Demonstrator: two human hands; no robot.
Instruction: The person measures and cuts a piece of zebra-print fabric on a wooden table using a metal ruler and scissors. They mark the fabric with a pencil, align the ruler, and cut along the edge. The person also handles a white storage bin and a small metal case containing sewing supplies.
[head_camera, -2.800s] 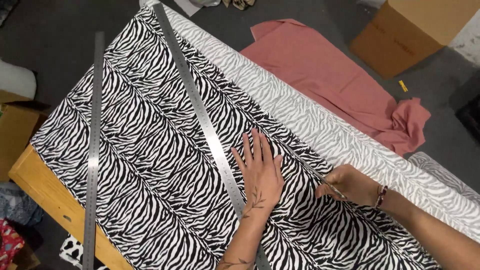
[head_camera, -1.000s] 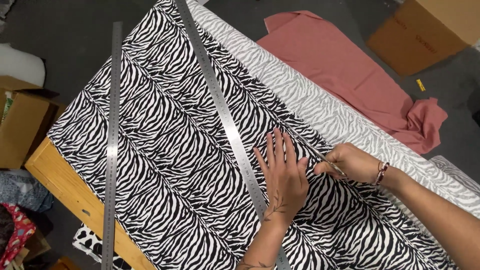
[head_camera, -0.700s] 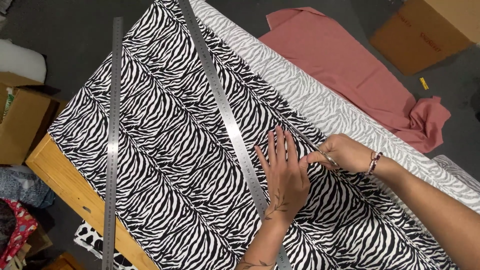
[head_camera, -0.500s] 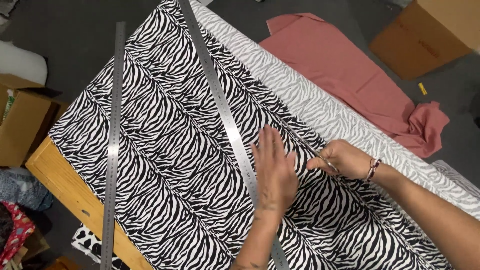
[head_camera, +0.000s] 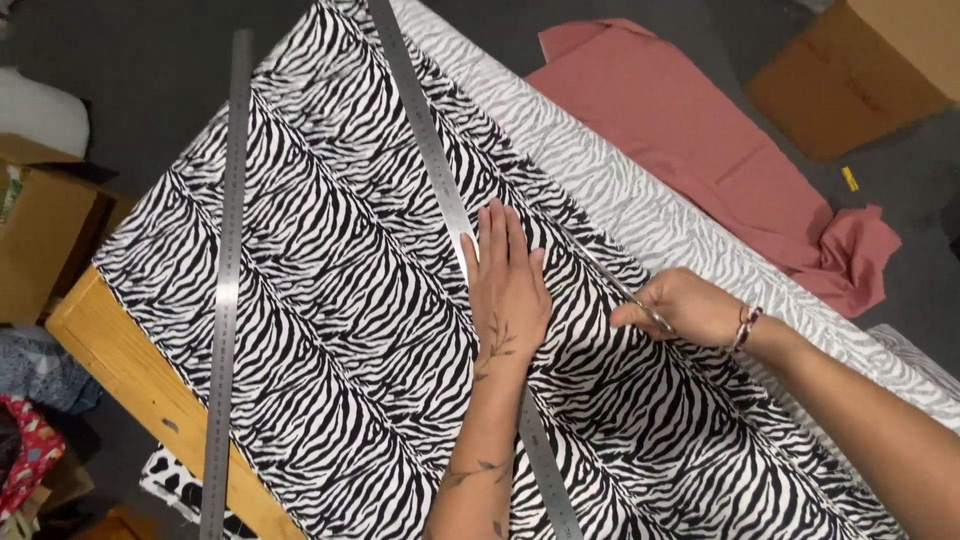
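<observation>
From the head view, looking down: the left hand (head_camera: 508, 285) lies flat in the middle of the frame, fingers straight and close together, pressing the zebra-print fabric (head_camera: 330, 270) just beside a long metal ruler (head_camera: 440, 170) that runs from the top centre down to the bottom edge. The right hand (head_camera: 685, 308), right of centre, has its fingers closed around a pair of scissors (head_camera: 610, 280), whose blades point up and left along the cloth toward the flat hand. The fabric covers a wooden table (head_camera: 120, 370) whose bare edge shows at lower left. A second ruler (head_camera: 228, 280) lies along the left side of the cloth, well apart from both hands. A pink cloth (head_camera: 700, 140) sits on the floor at upper right, near a cardboard box (head_camera: 850, 70).

The risk I see: the blades are aimed at the left fingertips, so a cut running on could nick them, and if the flat hand eases off, the cloth may ripple and the line wander.

Half a second ago the left hand's fingers were already together; earlier they were spread. The right hand sits much where it was.
</observation>
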